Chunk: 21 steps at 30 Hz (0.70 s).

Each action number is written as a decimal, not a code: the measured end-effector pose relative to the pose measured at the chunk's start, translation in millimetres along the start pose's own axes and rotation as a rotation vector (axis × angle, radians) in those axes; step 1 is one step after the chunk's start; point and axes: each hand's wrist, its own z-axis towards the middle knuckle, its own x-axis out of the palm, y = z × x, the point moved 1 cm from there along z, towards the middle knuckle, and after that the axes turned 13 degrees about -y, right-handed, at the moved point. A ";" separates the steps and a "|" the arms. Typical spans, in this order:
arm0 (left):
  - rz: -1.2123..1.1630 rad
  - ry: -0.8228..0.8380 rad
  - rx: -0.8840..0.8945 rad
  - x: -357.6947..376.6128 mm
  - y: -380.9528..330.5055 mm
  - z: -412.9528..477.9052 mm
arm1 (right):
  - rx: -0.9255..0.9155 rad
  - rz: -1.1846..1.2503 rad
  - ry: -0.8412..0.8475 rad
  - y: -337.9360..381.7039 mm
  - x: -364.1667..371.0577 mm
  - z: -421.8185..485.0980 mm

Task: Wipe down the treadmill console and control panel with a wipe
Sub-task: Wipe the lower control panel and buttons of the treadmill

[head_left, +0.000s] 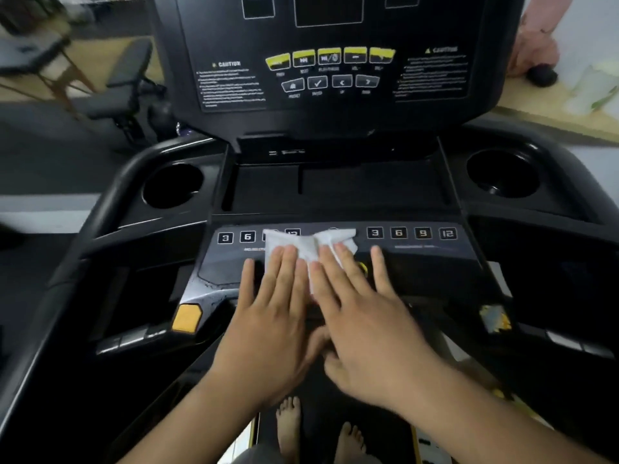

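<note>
A white wipe lies spread on the lower control panel of the black treadmill, covering part of the left row of number buttons. My left hand and my right hand lie side by side with straight fingers, pressing the wipe flat against the panel. The upright console with its yellow and grey buttons rises behind, untouched by either hand.
Two round cup holders flank a shallow centre tray. A yellow button sits at the left of the handrail bar. My bare feet stand on the belt below. An exercise bench stands at the back left.
</note>
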 end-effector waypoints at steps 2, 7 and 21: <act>0.015 0.058 -0.023 -0.7 7.7 -3.2 | -0.006 0.027 -0.015 2.0 -2.5 5.0; 0.060 0.076 -0.187 -0.5 37.9 23.2 | -0.037 -0.080 0.007 19.7 -4.9 68.2; -0.285 0.040 -0.418 -18.7 94.7 -13.0 | -0.219 -0.102 0.022 78.1 0.4 107.7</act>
